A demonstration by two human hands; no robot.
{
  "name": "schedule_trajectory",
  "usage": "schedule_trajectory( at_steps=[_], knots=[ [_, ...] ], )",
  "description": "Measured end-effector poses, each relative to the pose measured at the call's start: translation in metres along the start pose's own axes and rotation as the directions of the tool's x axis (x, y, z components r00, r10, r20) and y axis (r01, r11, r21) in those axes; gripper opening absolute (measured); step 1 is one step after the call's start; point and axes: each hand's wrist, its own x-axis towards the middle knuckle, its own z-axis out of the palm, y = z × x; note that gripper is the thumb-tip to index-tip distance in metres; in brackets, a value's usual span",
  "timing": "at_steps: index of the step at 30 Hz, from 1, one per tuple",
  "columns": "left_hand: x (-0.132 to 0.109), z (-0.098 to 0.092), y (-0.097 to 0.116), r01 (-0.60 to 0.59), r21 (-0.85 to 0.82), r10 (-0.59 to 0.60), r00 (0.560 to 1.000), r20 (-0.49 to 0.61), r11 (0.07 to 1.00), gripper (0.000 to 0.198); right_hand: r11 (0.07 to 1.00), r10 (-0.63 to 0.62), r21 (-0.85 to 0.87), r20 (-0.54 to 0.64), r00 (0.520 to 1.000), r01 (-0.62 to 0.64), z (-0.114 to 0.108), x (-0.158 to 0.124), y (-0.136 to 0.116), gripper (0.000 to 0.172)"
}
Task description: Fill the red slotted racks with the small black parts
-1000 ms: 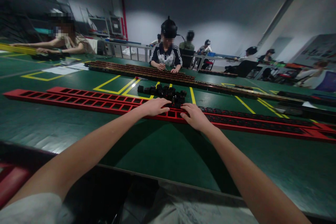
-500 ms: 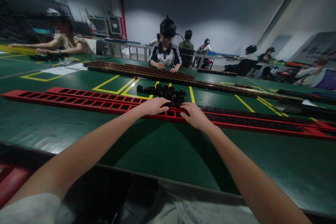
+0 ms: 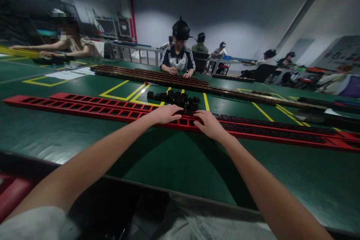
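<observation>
Two long red frames with rows of square openings lie side by side across the table; the front frame (image 3: 71, 110) runs under both hands. My left hand (image 3: 166, 114) rests on or just over it, fingers stretched and thumb apart, with nothing visible in its grasp. Close by on the right, my right hand (image 3: 209, 124) also has its fingers extended and its thumb spread. Behind the fingertips sits a heap of small black parts (image 3: 181, 99), whose kind I cannot make out. Similar black pieces (image 3: 270, 130) fill the openings to the right of my right hand.
Beyond the black heap, long brown strips (image 3: 152, 76) lie across the green table (image 3: 174, 157), which carries yellow tape lines. A co-worker (image 3: 177, 54) sits opposite with both hands at those strips. Another person (image 3: 75, 43) works at the left near white papers (image 3: 69, 74).
</observation>
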Motion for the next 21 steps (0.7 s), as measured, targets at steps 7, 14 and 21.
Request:
schedule_trajectory(
  at_steps=[7, 14, 21],
  knots=[
    [0.0008, 0.0014, 0.0, 0.011, 0.031, -0.011, 1.0, 0.004, 0.999, 0.054, 1.0, 0.011, 0.021, 0.005, 1.0, -0.011, 0.001, 0.0006, 0.0027, 0.033],
    [0.0003, 0.0023, -0.0013, 0.016, 0.022, -0.016, 1.0, -0.013, 1.0, 0.057, 1.0, 0.014, 0.019, -0.007, 1.0, -0.014, 0.0007, -0.0002, 0.0018, 0.032],
    [0.001, 0.0026, -0.0008, 0.0, 0.028, 0.0, 1.0, -0.003, 1.0, 0.055, 1.0, -0.015, 0.005, -0.005, 1.0, 0.015, 0.0032, 0.0014, 0.0065, 0.034]
  ],
)
